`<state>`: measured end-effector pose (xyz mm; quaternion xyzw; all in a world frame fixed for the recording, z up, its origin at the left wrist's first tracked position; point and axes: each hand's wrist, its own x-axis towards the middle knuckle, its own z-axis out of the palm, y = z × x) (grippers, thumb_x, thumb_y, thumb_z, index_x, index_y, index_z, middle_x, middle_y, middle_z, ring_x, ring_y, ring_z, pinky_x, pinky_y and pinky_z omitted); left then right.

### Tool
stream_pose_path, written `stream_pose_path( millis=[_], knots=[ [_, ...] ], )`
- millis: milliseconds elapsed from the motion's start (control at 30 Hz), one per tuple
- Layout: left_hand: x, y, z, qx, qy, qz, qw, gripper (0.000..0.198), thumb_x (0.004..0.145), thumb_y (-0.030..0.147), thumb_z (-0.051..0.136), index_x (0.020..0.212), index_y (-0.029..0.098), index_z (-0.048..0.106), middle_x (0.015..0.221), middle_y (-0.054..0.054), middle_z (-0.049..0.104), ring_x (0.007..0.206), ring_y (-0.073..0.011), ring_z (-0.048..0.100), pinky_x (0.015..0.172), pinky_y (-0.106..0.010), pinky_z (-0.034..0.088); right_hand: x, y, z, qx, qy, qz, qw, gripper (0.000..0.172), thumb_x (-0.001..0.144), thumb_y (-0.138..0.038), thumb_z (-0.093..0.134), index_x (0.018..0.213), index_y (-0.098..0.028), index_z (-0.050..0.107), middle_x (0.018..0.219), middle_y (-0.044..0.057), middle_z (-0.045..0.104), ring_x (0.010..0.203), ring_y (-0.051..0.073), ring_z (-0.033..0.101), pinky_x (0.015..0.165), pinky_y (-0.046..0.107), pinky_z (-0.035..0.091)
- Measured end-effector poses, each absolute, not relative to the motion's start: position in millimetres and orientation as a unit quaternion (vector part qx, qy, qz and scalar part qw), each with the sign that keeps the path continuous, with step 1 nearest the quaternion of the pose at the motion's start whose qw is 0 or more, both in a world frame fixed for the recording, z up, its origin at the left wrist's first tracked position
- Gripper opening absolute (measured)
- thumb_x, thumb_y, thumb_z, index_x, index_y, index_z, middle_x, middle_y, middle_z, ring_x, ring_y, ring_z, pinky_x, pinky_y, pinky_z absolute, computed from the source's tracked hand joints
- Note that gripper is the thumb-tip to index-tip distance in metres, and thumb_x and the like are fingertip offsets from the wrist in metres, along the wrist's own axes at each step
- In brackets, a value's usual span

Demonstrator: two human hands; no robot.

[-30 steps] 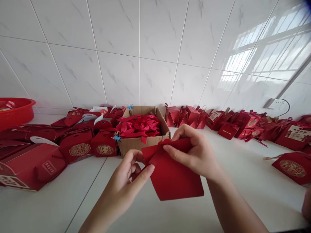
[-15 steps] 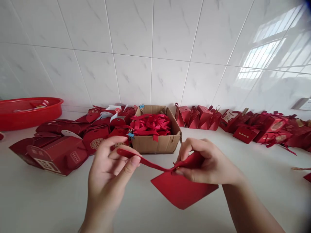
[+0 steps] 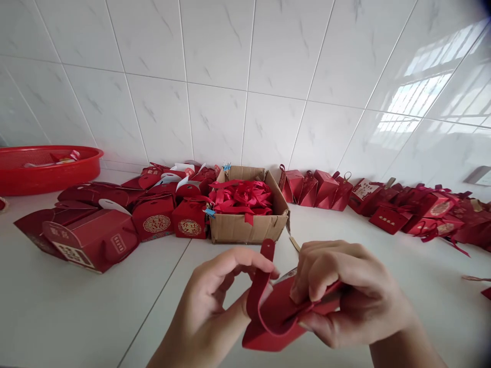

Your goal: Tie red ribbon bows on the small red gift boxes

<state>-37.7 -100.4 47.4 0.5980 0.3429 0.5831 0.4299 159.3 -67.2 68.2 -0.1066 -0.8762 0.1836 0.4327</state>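
Low at the centre, a red folded box point(image 3: 274, 306) is tilted above the white table. My right hand point(image 3: 345, 294) is closed on its top edge, with thumb and fingers pinching near the base of the strap. A red strap point(image 3: 261, 291) with a small hole at its tip curves up from the box in a loop. My left hand point(image 3: 226, 301) has its fingers curled round this strap, forefinger and thumb against it. The far side of the box is hidden by my right hand.
Behind my hands stands a cardboard box point(image 3: 245, 230) of red ribbons point(image 3: 245, 197). Red gift boxes point(image 3: 95, 235) crowd the left, others point(image 3: 391, 217) the back right. A red plastic basket point(image 3: 49, 171) is at far left, before the tiled wall point(image 3: 215, 112).
The red box has turned and come lower. My left hand has moved right, closer to my right hand, and the strap, stretched out before, now bends upward in a loop.
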Motion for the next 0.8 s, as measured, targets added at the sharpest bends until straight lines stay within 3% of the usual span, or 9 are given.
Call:
stream_pose_path(
  millis=[100,200,400,800],
  knots=[
    [-35.4,-97.3,44.9,0.622,0.343,0.596,0.375,0.008,0.076,0.019,0.069,0.075,0.026,0.072,0.080,-0.002,0.061,0.079,-0.0145,0.061,0.072,-0.022,0.052,160.1,-68.8,68.2,-0.119,-0.882,0.169,0.424,0.026,0.069,-0.012,0.069,0.078,-0.022,0.048,0.065,0.001,0.064,0.056,0.013,0.058,0.052,0.025,0.044],
    [-30.7,-100.9,47.1,0.578,0.353,0.612,0.408,0.005,0.076,0.022,0.069,0.076,0.026,0.072,0.085,-0.003,0.066,0.084,-0.0164,0.065,0.072,-0.021,0.054,160.8,-69.9,70.1,-0.130,-0.885,0.157,0.419,0.026,0.069,-0.012,0.069,0.080,-0.022,0.048,0.067,0.001,0.064,0.057,0.013,0.057,0.051,0.024,0.043],
    [-21.6,-114.0,57.1,0.512,0.358,0.600,0.500,0.004,0.075,0.026,0.071,0.072,0.024,0.071,0.075,-0.002,0.069,0.069,-0.0159,0.067,0.061,-0.020,0.055,161.9,-71.0,72.3,-0.120,-0.880,0.154,0.434,0.024,0.070,-0.014,0.070,0.082,-0.022,0.050,0.070,0.001,0.057,0.058,0.011,0.053,0.049,0.023,0.044],
    [-21.3,-111.5,50.4,0.546,0.303,0.630,0.462,0.007,0.076,0.021,0.069,0.073,0.026,0.072,0.072,-0.002,0.068,0.064,-0.0140,0.065,0.060,-0.021,0.055,163.8,-73.6,72.2,-0.134,-0.872,0.157,0.444,0.028,0.068,-0.011,0.071,0.084,-0.023,0.051,0.070,0.001,0.056,0.058,0.013,0.055,0.047,0.024,0.047]
  ],
)
